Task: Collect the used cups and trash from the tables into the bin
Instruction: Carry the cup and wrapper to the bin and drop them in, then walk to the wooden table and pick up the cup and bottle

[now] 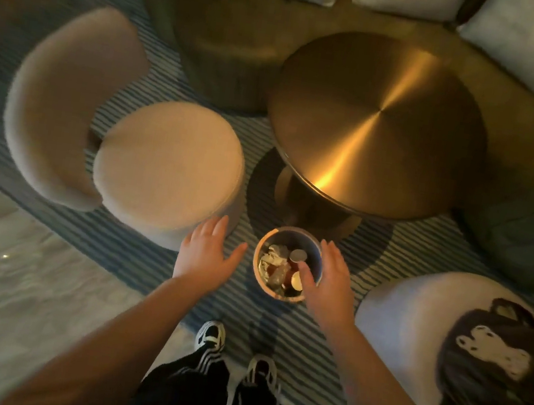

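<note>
A: What takes up the most room?

B: The striped blue and white rug [152, 265], running from the left edge across the middle to the lower right. Pale marble-like floor [4, 284] fills the lower left.

A: And the furniture?

B: A round brass-coloured counter [374, 124] stands right of centre on a thick pedestal, its top catching a bright streak of light. Left of it is a cream chair [167, 166] with a round seat and a curved back. A darker round counter [231, 58] sits behind, in the upper middle. At the lower right there is a pale round seat [391, 311] with a dark garment [489, 374] lying on it. White cushions [529, 37] line the top edge.

A: Where is the bin?

B: The bin [320, 245] stands on the rug just below centre, in front of the brass counter's base. It is a small round one, and inside it lie crumpled trash [272, 258] on the left and cups [298, 255] on the right.

A: What about the hands?

B: The left hand [205, 255] hovers just left of the bin, apart from it, fingers [220, 226] released and spread. The right hand [330, 281] is over the bin's right rim, fingers relaxed and grasping nothing; I cannot tell whether it touches the rim.

A: Anything lower down?

B: Black trousers with white stripes and two black and white shoes [211, 336] at the bottom centre.
</note>
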